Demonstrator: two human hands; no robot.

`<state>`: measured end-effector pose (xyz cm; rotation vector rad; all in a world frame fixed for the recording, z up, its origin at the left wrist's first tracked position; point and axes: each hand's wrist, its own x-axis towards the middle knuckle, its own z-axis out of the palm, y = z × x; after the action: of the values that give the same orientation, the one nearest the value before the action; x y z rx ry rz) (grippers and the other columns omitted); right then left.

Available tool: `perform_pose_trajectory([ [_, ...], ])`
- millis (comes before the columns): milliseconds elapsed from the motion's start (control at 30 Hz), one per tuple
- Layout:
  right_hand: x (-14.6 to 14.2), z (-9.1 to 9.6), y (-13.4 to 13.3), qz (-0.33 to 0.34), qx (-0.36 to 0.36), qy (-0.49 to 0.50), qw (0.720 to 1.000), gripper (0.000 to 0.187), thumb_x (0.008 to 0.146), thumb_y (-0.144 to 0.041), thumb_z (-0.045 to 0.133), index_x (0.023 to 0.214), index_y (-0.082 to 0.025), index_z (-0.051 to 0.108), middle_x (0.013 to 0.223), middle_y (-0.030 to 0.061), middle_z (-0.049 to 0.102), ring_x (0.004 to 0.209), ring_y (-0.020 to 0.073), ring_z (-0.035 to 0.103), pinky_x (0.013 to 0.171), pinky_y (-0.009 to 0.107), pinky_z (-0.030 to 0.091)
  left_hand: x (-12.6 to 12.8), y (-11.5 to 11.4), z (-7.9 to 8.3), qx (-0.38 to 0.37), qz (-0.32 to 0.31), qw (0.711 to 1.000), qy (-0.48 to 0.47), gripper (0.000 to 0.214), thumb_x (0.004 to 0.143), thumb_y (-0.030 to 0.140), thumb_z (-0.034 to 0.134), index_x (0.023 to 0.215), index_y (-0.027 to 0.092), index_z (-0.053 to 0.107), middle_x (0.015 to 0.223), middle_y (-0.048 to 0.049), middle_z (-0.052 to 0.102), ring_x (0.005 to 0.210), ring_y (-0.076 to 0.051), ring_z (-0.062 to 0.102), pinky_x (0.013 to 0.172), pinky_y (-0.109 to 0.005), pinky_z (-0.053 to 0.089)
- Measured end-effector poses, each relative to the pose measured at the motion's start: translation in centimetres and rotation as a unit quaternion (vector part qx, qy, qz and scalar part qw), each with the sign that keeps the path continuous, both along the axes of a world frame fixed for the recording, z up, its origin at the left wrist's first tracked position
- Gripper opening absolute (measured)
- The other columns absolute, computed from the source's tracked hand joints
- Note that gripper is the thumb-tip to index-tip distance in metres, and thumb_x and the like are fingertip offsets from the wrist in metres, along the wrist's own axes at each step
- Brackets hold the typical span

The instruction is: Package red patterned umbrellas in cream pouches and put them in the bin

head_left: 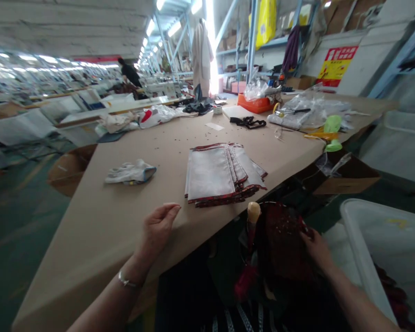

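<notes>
My left hand (162,228) is over the near edge of the table, its thumb and fingertips pinched together. Whatever may be between them is too small to see. A stack of pale grey fabric pieces with dark red patterned edging (212,173) lies just beyond it, untouched. Down beside the table edge, my right hand (316,249) is closed at the right side of a dark red, cloth-like thing (280,235) specked with small bits. What exactly its fingers grip is blurred. A rounded tan knob (253,212) sticks up left of the dark red thing.
A white work glove (131,172) lies on the brown-covered table (124,216). Farther back are black straps (248,122), an orange tray (254,103) and a small green fan (333,133). A white plastic bin (352,221) stands at right, a cardboard box (346,182) beneath the table edge.
</notes>
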<state>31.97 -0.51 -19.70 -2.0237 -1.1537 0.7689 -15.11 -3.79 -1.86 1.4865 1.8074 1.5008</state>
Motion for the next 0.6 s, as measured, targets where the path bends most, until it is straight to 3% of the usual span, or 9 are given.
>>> perform_pose_trajectory([
  [133,0.6,-1.4,-0.5,-0.001,0.01,-0.074,0.997,0.065,0.069,-0.058,0.043,0.114,-0.012,0.054,0.115,0.0232,0.06,0.112,0.039,0.056,0.1,0.05,0.042,0.4,1.4,-0.9,0.041,-0.04,0.992,0.11,0.016,0.076,0.028,0.064,0.087,0.019,0.071,0.095,-0.0076,0.071,0.088,-0.019,0.066,0.079,-0.029,0.053],
  [267,0.0,-1.5,-2.2,0.004,0.049,-0.036,0.998,0.064,0.072,-0.06,0.045,0.118,-0.017,0.054,0.117,0.0177,0.06,0.11,0.0346,0.059,0.099,0.047,0.044,0.9,2.6,-1.4,0.076,-0.08,0.96,0.257,0.023,0.08,0.019,0.056,0.1,0.02,0.068,0.107,-0.0098,0.067,0.102,-0.022,0.062,0.095,-0.038,0.049],
  [467,-1.6,-1.1,-5.1,0.017,0.031,0.007,0.999,0.068,0.074,-0.069,0.043,0.116,-0.017,0.057,0.119,0.014,0.062,0.11,0.0334,0.059,0.101,0.049,0.043,1.2,4.3,-1.4,0.108,-0.096,0.915,0.376,0.021,0.084,0.012,0.049,0.095,0.015,0.067,0.097,-0.0102,0.069,0.092,-0.022,0.062,0.087,-0.038,0.053],
  [600,-2.4,-0.9,-6.2,0.034,0.042,0.008,0.999,0.061,0.077,-0.067,0.044,0.114,-0.021,0.06,0.114,0.0095,0.066,0.094,0.0286,0.066,0.091,0.045,0.05,1.1,4.7,-1.1,0.107,-0.093,0.902,0.409,0.02,0.087,0.014,0.048,0.093,0.015,0.067,0.095,-0.0099,0.069,0.087,-0.021,0.063,0.082,-0.036,0.055],
])
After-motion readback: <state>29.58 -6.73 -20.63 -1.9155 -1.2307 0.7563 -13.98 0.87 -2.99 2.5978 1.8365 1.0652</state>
